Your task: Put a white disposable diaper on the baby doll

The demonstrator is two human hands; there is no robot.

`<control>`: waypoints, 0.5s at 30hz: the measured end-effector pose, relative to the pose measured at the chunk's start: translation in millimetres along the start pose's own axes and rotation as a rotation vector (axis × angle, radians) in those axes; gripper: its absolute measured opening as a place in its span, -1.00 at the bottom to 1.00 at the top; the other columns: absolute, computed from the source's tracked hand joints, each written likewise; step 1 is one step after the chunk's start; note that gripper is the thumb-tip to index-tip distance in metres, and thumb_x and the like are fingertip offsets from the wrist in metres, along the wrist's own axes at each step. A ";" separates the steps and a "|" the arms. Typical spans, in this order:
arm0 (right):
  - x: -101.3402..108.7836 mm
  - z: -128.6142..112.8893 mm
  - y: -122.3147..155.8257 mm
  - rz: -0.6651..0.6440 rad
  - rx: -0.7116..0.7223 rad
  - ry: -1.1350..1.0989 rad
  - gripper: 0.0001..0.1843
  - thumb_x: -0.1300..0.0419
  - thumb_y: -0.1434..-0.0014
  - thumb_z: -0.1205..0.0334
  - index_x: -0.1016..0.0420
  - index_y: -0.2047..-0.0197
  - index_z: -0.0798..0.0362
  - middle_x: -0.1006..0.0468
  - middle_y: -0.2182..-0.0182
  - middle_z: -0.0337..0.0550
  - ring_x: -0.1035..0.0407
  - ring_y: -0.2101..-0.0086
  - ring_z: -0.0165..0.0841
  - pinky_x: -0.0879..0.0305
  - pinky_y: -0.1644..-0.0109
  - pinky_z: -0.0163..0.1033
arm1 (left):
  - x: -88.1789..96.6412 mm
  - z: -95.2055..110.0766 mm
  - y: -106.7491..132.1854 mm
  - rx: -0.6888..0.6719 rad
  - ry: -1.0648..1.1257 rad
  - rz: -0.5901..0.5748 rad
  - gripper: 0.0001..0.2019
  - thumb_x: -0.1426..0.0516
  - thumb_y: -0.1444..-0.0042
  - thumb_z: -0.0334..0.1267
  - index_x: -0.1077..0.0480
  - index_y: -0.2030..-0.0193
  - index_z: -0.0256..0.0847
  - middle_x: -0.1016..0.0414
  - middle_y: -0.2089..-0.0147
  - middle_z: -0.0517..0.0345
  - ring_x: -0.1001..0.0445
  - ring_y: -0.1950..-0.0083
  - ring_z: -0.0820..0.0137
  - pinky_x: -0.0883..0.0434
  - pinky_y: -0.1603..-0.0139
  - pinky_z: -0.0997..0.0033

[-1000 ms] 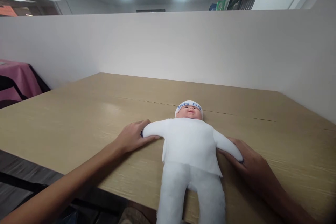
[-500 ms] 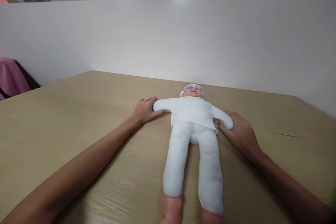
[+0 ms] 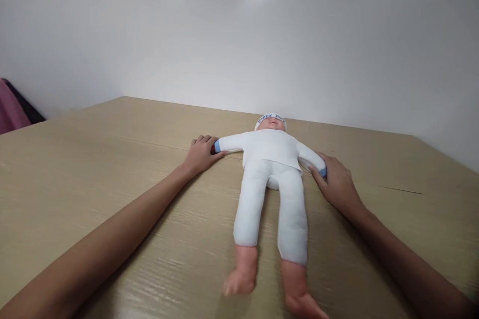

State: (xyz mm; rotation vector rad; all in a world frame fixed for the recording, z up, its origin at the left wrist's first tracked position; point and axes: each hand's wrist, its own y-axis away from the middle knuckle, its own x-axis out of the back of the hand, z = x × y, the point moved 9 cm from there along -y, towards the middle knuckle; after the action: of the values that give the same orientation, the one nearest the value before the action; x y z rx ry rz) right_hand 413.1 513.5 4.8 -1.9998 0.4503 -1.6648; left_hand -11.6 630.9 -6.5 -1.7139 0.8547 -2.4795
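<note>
A baby doll (image 3: 272,149) in a white top and trousers lies on its back on the table, head away from me, both arms spread. It has a white headband with blue lettering, and its bare feet point toward me. My left hand (image 3: 202,153) is closed around the end of the doll's arm on the left, by the blue cuff. On the right, my right hand (image 3: 339,182) grips the other sleeve at its blue cuff. The doll's own hands are mostly hidden inside my fingers.
The wooden table (image 3: 168,239) has thin seams across its surface. Behind it stands a plain white partition (image 3: 224,50). A pink and black item (image 3: 13,109) is at the far left, beyond the table edge.
The doll has shifted slightly up the view, and its feet now show more fully. Both hands stay on its arms, with more of the blue cuffs visible.
</note>
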 end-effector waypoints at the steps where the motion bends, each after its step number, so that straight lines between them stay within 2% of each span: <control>1: -0.5 -0.2 1.9 -0.001 0.004 0.004 -0.36 0.00 -0.54 -0.10 -0.40 -0.45 0.15 -0.63 -0.22 0.26 -0.51 -0.14 0.15 -0.43 -0.20 0.19 | 0.2 -1.1 2.0 0.015 0.009 -0.004 -0.40 -0.19 -0.39 0.31 -0.55 -0.26 -0.15 -0.63 -0.20 -0.15 -0.46 -0.24 -0.07 -0.33 -0.29 -0.05; 5: 1.9 5.9 17.7 0.002 -0.095 0.061 -0.33 -0.04 -0.52 0.04 -0.30 -0.54 0.21 -0.56 -0.32 0.32 -0.44 -0.24 0.15 -0.40 -0.27 0.17 | 9.2 -1.6 20.6 0.078 0.029 0.035 -0.39 -0.20 -0.39 0.22 -0.51 -0.37 -0.17 -0.55 -0.35 -0.21 -0.40 -0.37 -0.13 -0.32 -0.37 -0.13; 9: 12.6 7.6 35.5 0.018 -0.220 0.088 -0.34 -0.06 -0.50 0.12 -0.31 -0.53 0.26 -0.52 -0.36 0.37 -0.37 -0.30 0.14 -0.34 -0.33 0.17 | 25.0 7.1 55.4 0.147 0.049 0.106 -0.38 -0.18 -0.42 0.08 -0.41 -0.45 -0.27 -0.44 -0.45 -0.35 -0.33 -0.45 -0.22 -0.31 -0.41 -0.24; 12: 23.0 3.1 36.6 0.035 -0.266 0.085 -0.41 -0.06 -0.51 0.11 -0.43 -0.46 0.20 -0.51 -0.38 0.32 -0.34 -0.32 0.11 -0.27 -0.39 0.16 | 36.8 24.1 82.9 0.162 0.086 0.153 -0.43 -0.19 -0.40 -0.03 -0.41 -0.44 -0.28 -0.42 -0.45 -0.39 -0.31 -0.47 -0.23 -0.33 -0.41 -0.26; 15: 32.4 -1.2 32.5 0.055 -0.331 0.076 -0.50 -0.06 -0.50 0.12 -0.56 -0.34 0.16 -0.54 -0.34 0.32 -0.34 -0.29 0.10 -0.26 -0.35 0.15 | 52.7 49.6 104.2 0.154 0.148 0.206 -0.48 -0.20 -0.37 -0.13 -0.41 -0.42 -0.21 -0.43 -0.44 -0.33 -0.33 -0.46 -0.18 -0.34 -0.42 -0.24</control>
State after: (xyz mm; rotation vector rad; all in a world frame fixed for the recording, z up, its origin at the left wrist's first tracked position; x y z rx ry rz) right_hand 420.3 468.9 12.9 -2.1344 0.8492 -1.7264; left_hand -20.0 504.9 6.0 -1.3377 0.7822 -2.4826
